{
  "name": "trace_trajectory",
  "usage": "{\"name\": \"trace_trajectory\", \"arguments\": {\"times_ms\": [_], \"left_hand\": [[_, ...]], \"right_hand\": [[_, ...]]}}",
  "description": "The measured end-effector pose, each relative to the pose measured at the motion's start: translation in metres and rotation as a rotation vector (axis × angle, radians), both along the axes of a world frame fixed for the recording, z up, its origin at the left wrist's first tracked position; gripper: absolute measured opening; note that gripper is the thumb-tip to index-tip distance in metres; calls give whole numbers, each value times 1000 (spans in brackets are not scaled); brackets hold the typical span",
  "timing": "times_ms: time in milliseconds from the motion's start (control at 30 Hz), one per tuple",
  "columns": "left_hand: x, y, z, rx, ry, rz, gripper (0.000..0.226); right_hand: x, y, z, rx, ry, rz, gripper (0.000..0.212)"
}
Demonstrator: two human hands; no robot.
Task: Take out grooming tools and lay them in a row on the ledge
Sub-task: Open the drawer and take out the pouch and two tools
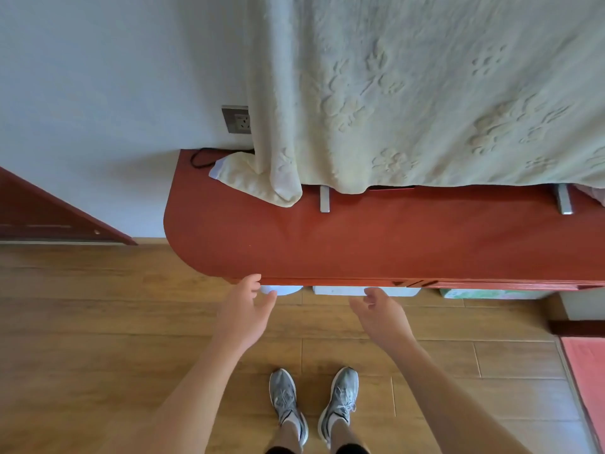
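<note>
Hands are hanging low in front of me, just below the front edge of the red counter (360, 244), and neither is holding anything. My left hand (244, 311) is staying loose, its fingers gently bent. The thumb is sitting right at the counter's edge, though I cannot tell whether it is touching. Its fingertips are overlapping a white round thing (284, 290) that is peeking out from under the counter. My right hand (383, 314) is also relaxed, with its fingers slightly curved and apart. Its tips are showing against a white box (337, 290) tucked under the same edge. Farther right under the counter, a green patterned pack (484, 293) is showing.

I am not seeing any grooming tools, so I cannot tell where they are.

On the counter, a cream towel (425, 93) is draping over something standing on two silver feet (324, 198), and one corner is trailing onto the surface. A black cable (201, 157) is looping near the wall socket (236, 119). I am standing in grey trainers (284, 401) on the wooden floor (98, 306), with a pink mat (586, 381) lying to my right.
</note>
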State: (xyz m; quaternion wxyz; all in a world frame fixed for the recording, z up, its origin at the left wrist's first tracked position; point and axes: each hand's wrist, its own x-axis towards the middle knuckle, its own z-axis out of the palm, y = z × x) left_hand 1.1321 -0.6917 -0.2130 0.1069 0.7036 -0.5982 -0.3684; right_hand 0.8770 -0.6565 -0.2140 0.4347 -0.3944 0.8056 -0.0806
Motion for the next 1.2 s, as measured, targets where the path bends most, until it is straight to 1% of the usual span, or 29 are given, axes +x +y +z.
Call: {"name": "trace_trajectory", "arguments": {"times_ms": [100, 200, 367, 433, 533, 567, 600, 667, 700, 833, 933, 1000, 1100, 1133, 1200], "left_hand": [[-8, -2, -33, 39, 28, 26, 56], [-14, -4, -65, 105, 112, 131, 57], [-27, -11, -109, 232, 277, 407, 79], [-34, -16, -123, 254, 350, 518, 89], [-43, -23, -141, 261, 378, 568, 101], [-45, -25, -148, 258, 419, 607, 102], [-47, -26, -153, 255, 494, 663, 102], [-50, -29, -163, 256, 653, 765, 102], [-52, -31, -165, 247, 708, 797, 101], [-59, -33, -166, 181, 933, 908, 93], [-62, -32, -170, 131, 1074, 971, 92], [-64, -32, -173, 106, 1136, 1000, 89], [-64, -30, -176, 88, 1186, 1000, 84], [-64, -29, -177, 83, 1181, 991, 80], [-66, -27, -179, 68, 1157, 993, 78]], "right_hand": [[-3, -5, -35, 18, -15, -10, 59], [-4, -10, -70, 41, -72, -64, 64], [-2, -19, -116, 46, -214, -274, 73], [-1, -22, -133, 13, -287, -385, 83], [0, -23, -154, -40, -352, -488, 104], [1, -23, -159, -48, -380, -514, 107], [2, -24, -162, -62, -415, -537, 103], [4, -25, -168, -98, -483, -597, 87], [3, -25, -172, -115, -507, -627, 82], [5, -27, -180, -174, -585, -711, 75], [7, -30, -183, -218, -634, -761, 72], [8, -31, -185, -242, -680, -798, 66], [7, -30, -187, -277, -754, -847, 34], [7, -30, -187, -289, -772, -859, 27], [7, -29, -187, -303, -813, -886, 22]]}}
